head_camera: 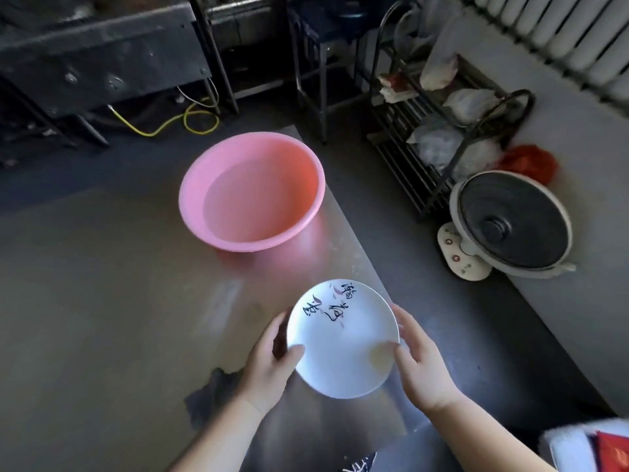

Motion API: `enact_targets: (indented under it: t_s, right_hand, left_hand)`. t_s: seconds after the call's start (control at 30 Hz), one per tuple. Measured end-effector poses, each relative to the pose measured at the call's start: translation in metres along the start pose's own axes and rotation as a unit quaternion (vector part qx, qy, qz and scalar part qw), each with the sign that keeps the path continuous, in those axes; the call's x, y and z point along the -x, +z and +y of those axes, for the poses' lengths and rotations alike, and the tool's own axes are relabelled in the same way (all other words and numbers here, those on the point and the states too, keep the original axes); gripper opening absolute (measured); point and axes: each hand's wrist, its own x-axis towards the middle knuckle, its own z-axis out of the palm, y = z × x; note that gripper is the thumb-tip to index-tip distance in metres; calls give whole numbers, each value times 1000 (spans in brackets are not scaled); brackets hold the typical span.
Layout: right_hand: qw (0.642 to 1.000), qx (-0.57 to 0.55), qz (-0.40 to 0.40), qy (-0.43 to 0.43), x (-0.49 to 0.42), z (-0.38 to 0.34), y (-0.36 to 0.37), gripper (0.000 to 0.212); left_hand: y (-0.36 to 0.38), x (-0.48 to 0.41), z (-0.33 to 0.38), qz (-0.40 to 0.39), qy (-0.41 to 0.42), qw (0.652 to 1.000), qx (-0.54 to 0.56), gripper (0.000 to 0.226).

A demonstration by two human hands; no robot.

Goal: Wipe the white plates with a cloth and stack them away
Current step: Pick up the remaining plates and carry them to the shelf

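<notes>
Black brush-written Chinese characters stand on the white plate (343, 349), too blurred to read with certainty.

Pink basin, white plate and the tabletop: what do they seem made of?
Pink basin: likely plastic, smooth, its thin wall glowing where light comes through. White plate: probably glazed ceramic, possibly melamine; glossy, with black brush lettering. Tabletop: looks like brushed metal, a dull sheen reflecting the basin's pink.

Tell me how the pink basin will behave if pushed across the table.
The pink basin looks like thin plastic, so probably slightly flexible. It seems to hold water, so likely heavy and apt to slosh. On the smooth metal table its wide base should slide, not tip.
</notes>
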Motion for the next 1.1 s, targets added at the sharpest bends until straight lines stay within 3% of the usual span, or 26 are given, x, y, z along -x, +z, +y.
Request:
enact_targets:
  t_s: [0.23, 0.6, 0.8, 0.97, 1.1]
  right_hand:
    - [999, -29, -20, 15, 3, 4, 7, 73]
    - [999, -32, -18, 9, 25, -21, 3, 75]
    - [995, -16, -56, -82, 56, -46, 15, 72]
    - [970, -28, -194, -145, 73, -65, 44, 61]
    - [945, -15, -296, -140, 93, -70, 84, 64]
  left_hand:
    - [3, 1, 9, -19, -24, 999, 45, 66]
    - [-9, 32, 24, -48, -26, 994, 93, 69]
    - [-27, 98, 28, 20, -26, 988, 150, 72]
    - [-45, 173, 11, 125, -39, 969, 208, 77]
    - [-60, 241, -16, 223, -47, 942, 248, 79]
